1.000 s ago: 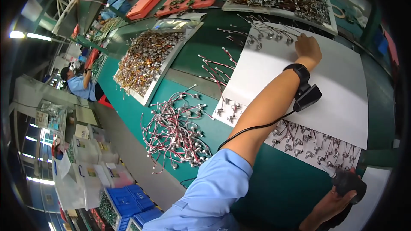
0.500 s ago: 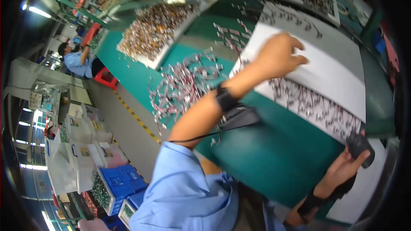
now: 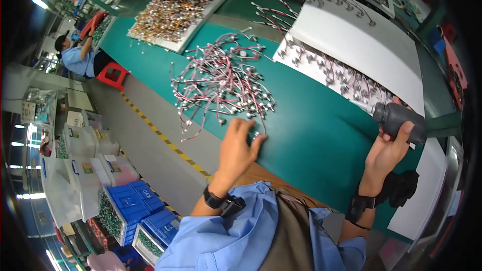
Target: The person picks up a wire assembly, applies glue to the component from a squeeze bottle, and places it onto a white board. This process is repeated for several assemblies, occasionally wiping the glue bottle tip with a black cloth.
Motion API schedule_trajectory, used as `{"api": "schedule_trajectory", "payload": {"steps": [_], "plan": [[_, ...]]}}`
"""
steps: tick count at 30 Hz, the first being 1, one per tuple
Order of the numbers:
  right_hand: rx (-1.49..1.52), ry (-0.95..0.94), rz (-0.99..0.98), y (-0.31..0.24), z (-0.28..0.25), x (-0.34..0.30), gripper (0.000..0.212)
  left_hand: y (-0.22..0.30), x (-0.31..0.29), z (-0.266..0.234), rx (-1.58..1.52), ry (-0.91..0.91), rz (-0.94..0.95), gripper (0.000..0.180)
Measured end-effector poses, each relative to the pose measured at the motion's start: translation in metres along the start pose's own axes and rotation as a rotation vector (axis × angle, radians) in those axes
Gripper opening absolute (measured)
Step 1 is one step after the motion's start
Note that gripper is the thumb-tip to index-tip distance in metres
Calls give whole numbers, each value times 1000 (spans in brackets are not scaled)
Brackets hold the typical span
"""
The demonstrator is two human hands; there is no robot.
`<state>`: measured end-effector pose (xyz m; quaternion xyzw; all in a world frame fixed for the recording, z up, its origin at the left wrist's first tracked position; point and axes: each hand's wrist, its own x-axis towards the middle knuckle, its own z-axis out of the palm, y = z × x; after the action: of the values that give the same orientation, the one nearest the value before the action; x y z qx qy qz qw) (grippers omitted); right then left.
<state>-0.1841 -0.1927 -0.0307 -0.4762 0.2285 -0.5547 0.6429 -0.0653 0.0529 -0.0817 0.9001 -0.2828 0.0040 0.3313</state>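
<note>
My left hand (image 3: 237,149) is low over the near edge of the green mat, thumb and forefinger apart around a small silver part (image 3: 256,134) with a reddish wire. Whether they touch it is unclear. Just beyond lies a tangled heap of wired parts (image 3: 226,78), with red and grey leads and shiny round ends. My right hand (image 3: 387,153) is wrapped round a dark grey squeeze bottle (image 3: 400,119), its thin pale nozzle pointing left. Beyond the nozzle, rows of wired parts (image 3: 344,78) line white sheets; an upper white sheet (image 3: 361,40) covers part of them.
A white tray (image 3: 173,45) heaped with small gold and silver pieces stands at the back left. Another loaded tray (image 3: 392,5) is at the far right. Blue crates (image 3: 133,203) stand on the floor at left. A person (image 3: 78,57) works near a red stool (image 3: 113,74).
My left hand has come back from above the white sheet to the near side of the wired heap. My right hand has raised the bottle, and its nozzle has swung left toward the rows.
</note>
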Motion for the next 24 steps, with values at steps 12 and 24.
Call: {"api": "schedule_trajectory", "payload": {"steps": [12, 24], "plan": [[-27, -25, 71, 18, -5, -3, 54, 8, 19, -13, -974, 38, -219, 9], [24, 80, 52, 11, -23, 10, 46, 81, 104, -66, -978, 329, 335, 19]]}}
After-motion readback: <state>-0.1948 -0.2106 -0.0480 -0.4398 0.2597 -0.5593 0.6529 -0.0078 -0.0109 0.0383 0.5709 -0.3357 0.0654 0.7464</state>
